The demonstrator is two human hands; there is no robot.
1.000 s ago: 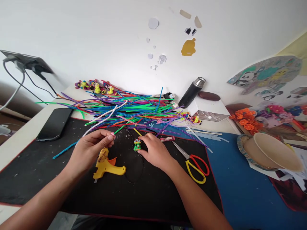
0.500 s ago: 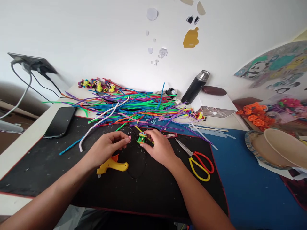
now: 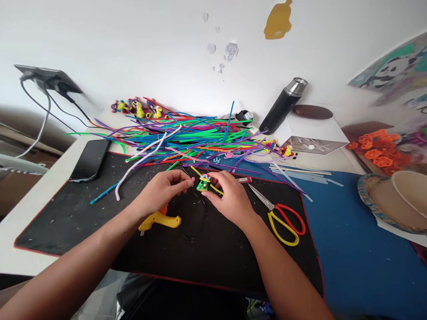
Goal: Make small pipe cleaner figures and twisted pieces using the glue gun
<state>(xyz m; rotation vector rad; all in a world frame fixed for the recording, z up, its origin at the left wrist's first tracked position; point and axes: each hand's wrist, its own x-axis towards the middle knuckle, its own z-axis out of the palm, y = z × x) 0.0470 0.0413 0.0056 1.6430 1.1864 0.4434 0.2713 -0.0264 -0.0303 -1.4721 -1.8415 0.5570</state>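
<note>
Between the fingertips of my left hand [image 3: 168,189] is a small pink piece [image 3: 192,180]. My right hand [image 3: 228,193] grips a small green figure [image 3: 203,182] with blue and yellow parts, thumb below and fingers behind it. Yellow stems stick out of the figure on both sides. The pink piece is just left of the figure, with a narrow gap between them. A yellow glue gun [image 3: 163,219] lies on the black mat [image 3: 200,249] below my left hand, its orange part partly hidden by the wrist.
Colourful pipe cleaners [image 3: 200,138] are heaped behind my hands. Scissors [image 3: 283,222] lie to the right. A phone [image 3: 90,160] is at the left, a black flask [image 3: 283,105] leans at the back, and a bowl [image 3: 380,204] stands at the far right.
The view has shifted, so the wall marks sit higher. My left hand has brought the pink piece closer to the figure, which has turned slightly in my right hand.
</note>
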